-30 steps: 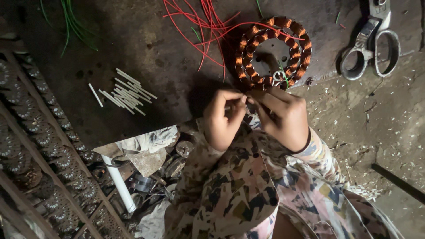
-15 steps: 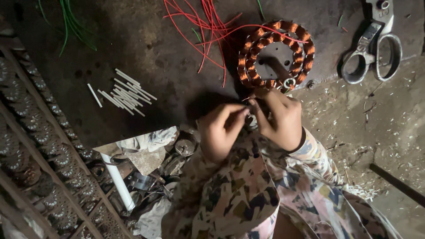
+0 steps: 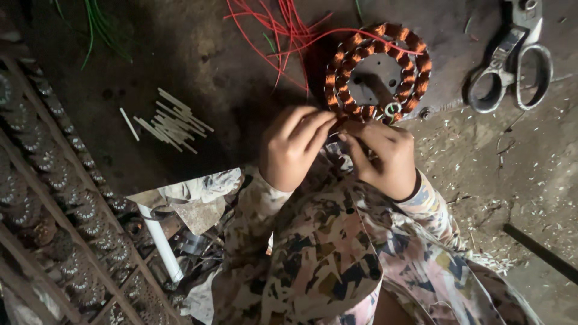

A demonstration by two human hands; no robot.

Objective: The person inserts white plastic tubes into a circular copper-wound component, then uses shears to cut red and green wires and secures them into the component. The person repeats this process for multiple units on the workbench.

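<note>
A round stator [image 3: 377, 69] wound with copper-orange coils lies on the dark floor, red wires [image 3: 283, 27] trailing from its top left. My left hand [image 3: 294, 147] and my right hand [image 3: 383, 157] meet just below the ring's lower edge. Their fingertips pinch something small between them, which looks like thin wire leads from the stator. The pinched piece itself is mostly hidden by my fingers. My patterned sleeves and lap fill the bottom middle.
Large metal scissors [image 3: 512, 66] lie at the top right. A bunch of short white sleeves [image 3: 170, 120] lies to the left. Green wires [image 3: 99, 27] at top left. A rack of round wound parts [image 3: 54, 198] runs down the left edge. Rags and a white tube [image 3: 161, 244] lie beside my knee.
Both hands have stayed together at the stator's lower edge, fingers shifting slightly. The view has drifted a little, so the stator sits a bit further right.
</note>
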